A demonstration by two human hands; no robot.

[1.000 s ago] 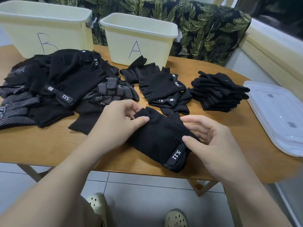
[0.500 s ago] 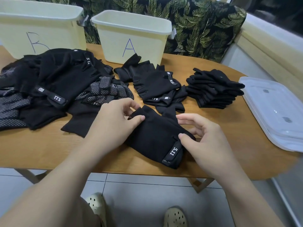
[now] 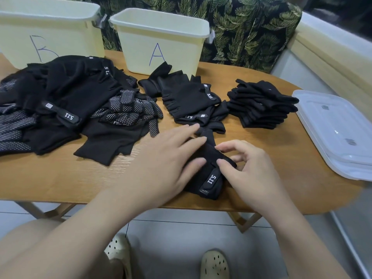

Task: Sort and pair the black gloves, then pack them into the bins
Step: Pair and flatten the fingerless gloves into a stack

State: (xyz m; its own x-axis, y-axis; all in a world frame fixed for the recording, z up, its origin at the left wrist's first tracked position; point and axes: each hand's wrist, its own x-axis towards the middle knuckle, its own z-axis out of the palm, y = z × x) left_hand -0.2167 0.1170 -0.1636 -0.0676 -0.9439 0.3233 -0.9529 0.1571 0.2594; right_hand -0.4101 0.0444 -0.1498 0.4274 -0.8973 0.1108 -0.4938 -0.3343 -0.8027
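A black glove (image 3: pixel 211 180) with a white "5.11" strap lies near the table's front edge. My left hand (image 3: pixel 171 158) lies flat across its left part, fingers straight and pressing down. My right hand (image 3: pixel 249 170) pinches the glove's right edge beside the strap, thumb on top and fingers curled. Behind them sits a small heap of similar gloves (image 3: pixel 191 97), and to its right a neat stack of black gloves (image 3: pixel 261 105). A large loose pile of black gloves (image 3: pixel 80 91), some white-dotted (image 3: pixel 128 109), covers the table's left. Bin A (image 3: pixel 161 37) and bin B (image 3: pixel 46 33) stand at the back.
Clear plastic lids (image 3: pixel 332 127) are stacked at the table's right edge. The wooden table (image 3: pixel 60 178) shows bare wood along the front left. A leaf-patterned cushion (image 3: pixel 251 33) rises behind the bins. Two feet in pale clogs rest on the tiled floor below.
My left hand released its pinch on the glove's finger end and slid right to lie flat over the glove. The glove now looks bunched narrower between both hands.
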